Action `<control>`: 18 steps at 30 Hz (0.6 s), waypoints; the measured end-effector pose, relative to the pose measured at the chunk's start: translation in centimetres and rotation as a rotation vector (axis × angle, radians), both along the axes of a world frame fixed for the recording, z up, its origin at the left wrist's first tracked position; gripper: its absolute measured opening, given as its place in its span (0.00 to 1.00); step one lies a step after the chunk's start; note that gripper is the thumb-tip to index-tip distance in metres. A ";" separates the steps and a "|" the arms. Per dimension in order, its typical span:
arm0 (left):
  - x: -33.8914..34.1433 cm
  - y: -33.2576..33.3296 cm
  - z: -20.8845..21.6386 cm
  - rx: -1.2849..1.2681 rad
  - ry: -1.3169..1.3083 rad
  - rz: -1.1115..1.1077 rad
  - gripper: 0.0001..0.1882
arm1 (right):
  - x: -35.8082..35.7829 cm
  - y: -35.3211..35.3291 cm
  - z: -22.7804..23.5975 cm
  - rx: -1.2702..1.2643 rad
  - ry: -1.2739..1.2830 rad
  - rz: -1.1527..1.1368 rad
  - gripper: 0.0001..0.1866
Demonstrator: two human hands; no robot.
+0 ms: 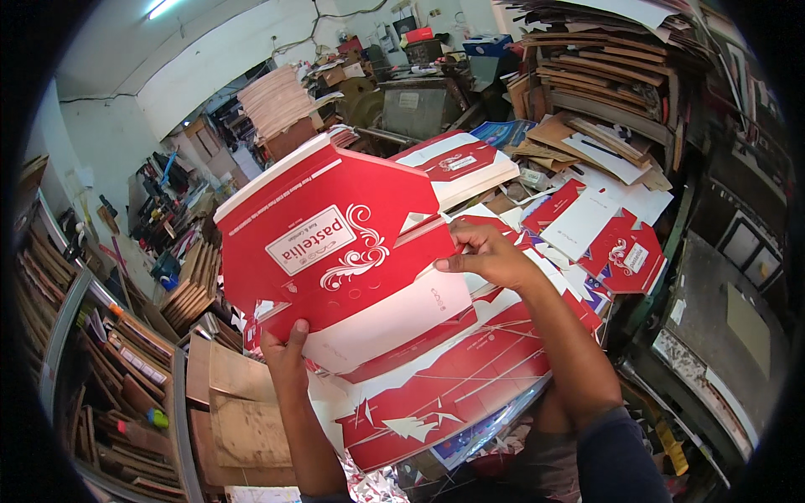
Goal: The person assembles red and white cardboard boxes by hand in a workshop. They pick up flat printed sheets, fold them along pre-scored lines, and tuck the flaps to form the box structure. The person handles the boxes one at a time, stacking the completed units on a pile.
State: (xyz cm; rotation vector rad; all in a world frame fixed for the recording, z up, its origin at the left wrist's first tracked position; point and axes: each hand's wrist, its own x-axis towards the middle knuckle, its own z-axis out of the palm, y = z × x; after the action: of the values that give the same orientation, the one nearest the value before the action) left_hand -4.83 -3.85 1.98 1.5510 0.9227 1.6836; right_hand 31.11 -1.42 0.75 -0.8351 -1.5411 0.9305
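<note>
A flat red and white die-cut carton sheet [394,180], possibly a stack of them, is held up in front of me, tilted. It bears a white label panel and white scrollwork. At its lower left edge my left hand [287,356] grips it, thumb on the near face. My right hand [486,256] pinches the right edge between thumb and fingers. Beneath lies a red printed sheet [495,360] with white waste offcuts [411,427] scattered on it. To the right of my right hand rests another red and white carton blank [625,251].
Behind the held sheet sits a pile of red cartons [461,168]. Stacked boards [604,75] fill a shelf at far right, and a tall paper stack [277,101] stands at the back. A metal machine [721,335] is at right; a rack of wooden boards [126,394] at left.
</note>
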 end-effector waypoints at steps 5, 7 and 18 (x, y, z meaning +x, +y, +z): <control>-0.7 0.7 -1.7 0.075 -0.034 -0.044 0.30 | -2.6 -1.4 0.8 -0.151 0.270 0.043 0.11; -0.4 0.8 -2.4 0.132 -0.056 -0.005 0.31 | -3.9 -1.4 0.5 -0.154 0.307 -0.047 0.13; 1.3 -1.6 -2.9 0.264 -0.126 0.070 0.29 | -7.3 0.7 -2.0 0.365 0.105 -0.699 0.17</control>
State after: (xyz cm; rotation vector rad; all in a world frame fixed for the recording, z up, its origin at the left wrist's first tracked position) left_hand -3.56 -5.46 -0.93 1.5728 0.7197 1.9944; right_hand 23.80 -0.75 -1.23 -0.9432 -1.1462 0.1720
